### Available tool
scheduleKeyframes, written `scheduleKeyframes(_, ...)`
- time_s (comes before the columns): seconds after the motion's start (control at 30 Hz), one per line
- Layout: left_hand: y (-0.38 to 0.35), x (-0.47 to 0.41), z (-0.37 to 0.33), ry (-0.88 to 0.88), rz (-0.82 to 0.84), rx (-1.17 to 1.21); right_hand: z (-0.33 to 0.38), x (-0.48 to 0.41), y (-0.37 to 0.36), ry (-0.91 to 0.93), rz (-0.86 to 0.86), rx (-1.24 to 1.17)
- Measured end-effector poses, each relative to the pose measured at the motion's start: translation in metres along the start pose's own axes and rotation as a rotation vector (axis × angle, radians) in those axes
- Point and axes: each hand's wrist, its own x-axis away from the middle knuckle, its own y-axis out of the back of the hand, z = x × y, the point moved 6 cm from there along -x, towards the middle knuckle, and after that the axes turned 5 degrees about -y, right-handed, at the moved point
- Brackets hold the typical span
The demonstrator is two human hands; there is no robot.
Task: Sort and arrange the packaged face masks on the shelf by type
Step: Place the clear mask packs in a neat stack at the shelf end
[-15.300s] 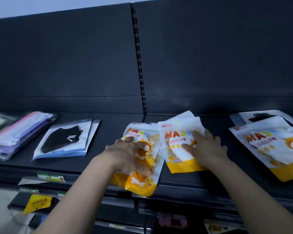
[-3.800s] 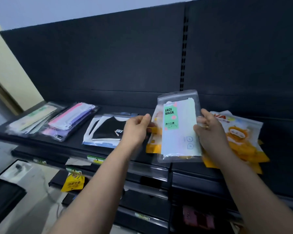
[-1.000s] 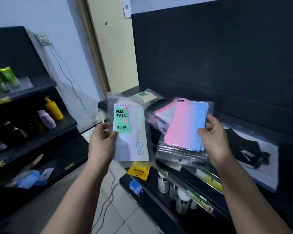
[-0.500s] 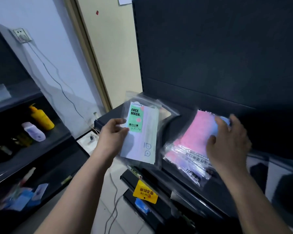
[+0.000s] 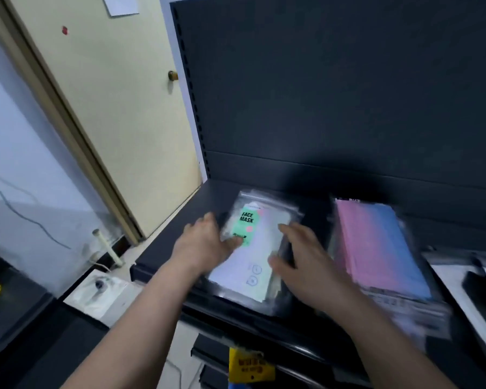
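A clear packet with a green "FACE MASK" label [image 5: 260, 256] lies on top of a small pile at the left end of the dark shelf [image 5: 180, 226]. My left hand [image 5: 201, 245] grips its left edge, thumb on the green label. My right hand [image 5: 306, 265] rests flat against the pile's right edge with its fingers apart. Just to the right lies a pile of pink-and-blue mask packets [image 5: 376, 248], touched by neither hand. A packet with a black mask [image 5: 477, 287] shows at the far right edge.
The dark back panel [image 5: 334, 94] rises behind the shelf. A cream door [image 5: 110, 108] stands to the left of the shelf end. A yellow tag [image 5: 249, 366] hangs from a lower shelf. A white box [image 5: 98, 290] sits on the floor at the left.
The FACE MASK packet has gone from held up in my left hand to lying on the shelf pile. My right hand let go of the pink-and-blue packets and moved left to the pile.
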Motion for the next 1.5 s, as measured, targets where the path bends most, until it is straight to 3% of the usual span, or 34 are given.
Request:
scheduleKeyframes(0.1,-0.007,-0.014,-0.008,-0.101,0.045,0.014,0.006,-0.014,-0.025,-0.133,0.021,0.043)
scheduleKeyframes(0.3,-0.008,-0.023,-0.013,-0.288,0.015,0.027,-0.004,-0.025,-0.027,-0.267,-0.119,-0.038)
scheduleKeyframes(0.5,-0.007,-0.035,0.011,-0.285,0.105,0.186,-0.001,-0.026,-0.028,-0.365,-0.273,-0.153)
scheduleKeyframes(0.73,-0.001,-0.033,0.02,-0.372,0.037,0.162,0.015,-0.021,-0.034,-0.374,-0.339,-0.037)
scheduleKeyframes(0.83,-0.007,-0.033,0.021,-0.359,0.102,0.274,0.012,-0.017,-0.034,-0.462,-0.342,-0.028)
scheduleKeyframes(1.0,-0.008,-0.031,0.014,-0.29,0.119,0.488,-0.004,-0.018,-0.039,-0.602,-0.321,-0.257)
scheduleKeyframes(1.17,-0.009,-0.028,0.007,-0.311,0.134,0.457,-0.014,-0.025,-0.036,-0.626,-0.352,-0.488)
scheduleKeyframes(1.3,-0.011,-0.032,0.011,-0.277,0.163,0.51,-0.014,-0.028,-0.04,-0.597,-0.263,-0.625)
scheduleKeyframes(1.5,-0.02,-0.028,0.015,-0.241,0.234,0.78,-0.002,-0.038,-0.027,-0.487,-0.258,-0.686)
